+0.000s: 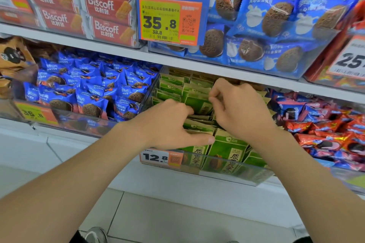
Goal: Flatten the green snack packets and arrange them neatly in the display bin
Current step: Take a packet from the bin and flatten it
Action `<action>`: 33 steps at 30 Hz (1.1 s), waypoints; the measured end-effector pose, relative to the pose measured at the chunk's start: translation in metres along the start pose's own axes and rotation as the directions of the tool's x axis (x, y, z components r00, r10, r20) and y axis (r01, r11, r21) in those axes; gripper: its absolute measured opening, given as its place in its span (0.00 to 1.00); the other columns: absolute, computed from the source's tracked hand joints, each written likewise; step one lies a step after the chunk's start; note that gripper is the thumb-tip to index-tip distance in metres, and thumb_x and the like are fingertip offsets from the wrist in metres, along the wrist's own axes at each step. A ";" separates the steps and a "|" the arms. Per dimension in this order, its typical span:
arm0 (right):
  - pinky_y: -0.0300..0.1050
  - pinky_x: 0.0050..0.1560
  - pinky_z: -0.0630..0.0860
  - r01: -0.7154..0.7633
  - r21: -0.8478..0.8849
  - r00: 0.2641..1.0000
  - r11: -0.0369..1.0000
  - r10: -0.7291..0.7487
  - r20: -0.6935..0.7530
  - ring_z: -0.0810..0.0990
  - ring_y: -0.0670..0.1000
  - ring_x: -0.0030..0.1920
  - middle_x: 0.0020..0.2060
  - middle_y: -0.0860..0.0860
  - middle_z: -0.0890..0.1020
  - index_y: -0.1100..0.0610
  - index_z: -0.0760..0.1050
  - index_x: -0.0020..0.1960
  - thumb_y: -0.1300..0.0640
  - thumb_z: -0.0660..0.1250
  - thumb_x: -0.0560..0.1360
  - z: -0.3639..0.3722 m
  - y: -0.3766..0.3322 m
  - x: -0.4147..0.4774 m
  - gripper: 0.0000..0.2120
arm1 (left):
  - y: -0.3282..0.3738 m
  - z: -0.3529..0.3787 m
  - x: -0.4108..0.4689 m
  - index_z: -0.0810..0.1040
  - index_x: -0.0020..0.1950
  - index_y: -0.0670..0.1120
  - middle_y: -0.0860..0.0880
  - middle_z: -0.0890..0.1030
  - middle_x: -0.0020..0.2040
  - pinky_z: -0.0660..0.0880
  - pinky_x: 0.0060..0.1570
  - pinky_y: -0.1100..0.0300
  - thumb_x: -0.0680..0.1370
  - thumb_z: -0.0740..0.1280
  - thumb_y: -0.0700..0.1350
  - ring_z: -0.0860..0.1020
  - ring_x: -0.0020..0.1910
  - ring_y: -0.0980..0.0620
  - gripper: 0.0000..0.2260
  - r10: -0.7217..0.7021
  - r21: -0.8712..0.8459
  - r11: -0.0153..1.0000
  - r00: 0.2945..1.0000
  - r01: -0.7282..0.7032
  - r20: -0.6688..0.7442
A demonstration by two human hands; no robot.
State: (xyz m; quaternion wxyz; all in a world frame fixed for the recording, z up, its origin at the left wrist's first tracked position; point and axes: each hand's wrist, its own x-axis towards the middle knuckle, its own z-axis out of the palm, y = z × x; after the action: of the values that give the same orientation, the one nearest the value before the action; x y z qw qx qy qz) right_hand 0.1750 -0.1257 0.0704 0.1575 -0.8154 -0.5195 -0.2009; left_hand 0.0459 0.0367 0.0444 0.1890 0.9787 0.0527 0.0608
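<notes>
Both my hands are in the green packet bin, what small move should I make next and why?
Probably squeeze the leaning packets flat and tip them upright against the front row. Your left hand spans them, thumb to curled fingers; your right hand pinches a green packet behind the gap.

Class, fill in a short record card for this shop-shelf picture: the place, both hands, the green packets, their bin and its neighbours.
place: lower shelf of a shop display
bin: clear, with a price tag reading 12.8 on its front
green packets: front row upright, some behind lying untidily
left hand: fingers tucked among the packets, thumb across the front row
right hand: pinches a packet's top edge
neighbours: blue packets on the left, red packets on the right
</notes>
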 end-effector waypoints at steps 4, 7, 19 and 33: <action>0.51 0.28 0.72 0.002 0.137 0.937 0.991 0.046 -0.346 0.73 0.54 0.24 0.30 0.51 0.77 0.59 0.70 0.53 0.60 0.66 0.82 -0.021 -0.002 -0.013 0.05 | 0.001 -0.006 -0.015 0.83 0.57 0.53 0.57 0.81 0.40 0.73 0.41 0.62 0.72 0.64 0.77 0.78 0.41 0.61 0.31 0.002 -0.035 0.999 0.996 -0.006 -0.089; 0.45 0.31 0.68 -0.043 0.325 0.801 0.945 0.227 -0.555 0.75 0.51 0.28 0.37 0.52 0.79 0.62 0.70 0.55 0.62 0.63 0.84 -0.034 -0.004 -0.021 0.03 | 0.006 -0.008 -0.022 0.85 0.57 0.53 0.54 0.85 0.42 0.81 0.46 0.52 0.75 0.63 0.68 0.82 0.43 0.55 0.24 -0.059 -0.040 0.998 0.987 0.054 -0.148; 0.33 0.31 0.62 -0.091 0.469 0.865 0.879 0.303 -0.400 0.71 0.42 0.26 0.29 0.40 0.74 0.56 0.76 0.59 0.61 0.64 0.84 -0.036 -0.052 -0.036 0.05 | 0.058 0.003 -0.028 0.79 0.56 0.52 0.52 0.86 0.49 0.79 0.54 0.51 0.84 0.66 0.50 0.84 0.49 0.54 0.04 -0.355 -0.727 0.669 0.793 -0.154 -0.495; 0.52 0.50 0.84 -0.306 0.950 0.818 -0.062 0.493 0.295 0.86 0.54 0.46 0.48 0.58 0.88 0.61 0.86 0.57 0.55 0.67 0.85 -0.036 -0.057 -0.047 0.12 | 0.084 -0.001 -0.027 0.77 0.53 0.44 0.51 0.80 0.40 0.77 0.46 0.53 0.84 0.69 0.52 0.79 0.41 0.54 0.12 -0.466 -0.927 0.351 0.834 -0.131 -0.295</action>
State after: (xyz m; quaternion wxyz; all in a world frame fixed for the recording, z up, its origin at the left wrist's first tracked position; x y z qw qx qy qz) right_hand 0.0993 -0.1557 0.0812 0.7467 -0.5887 -0.2378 0.1984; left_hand 0.0258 -0.0438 0.0744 0.6867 0.6332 0.1629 0.3176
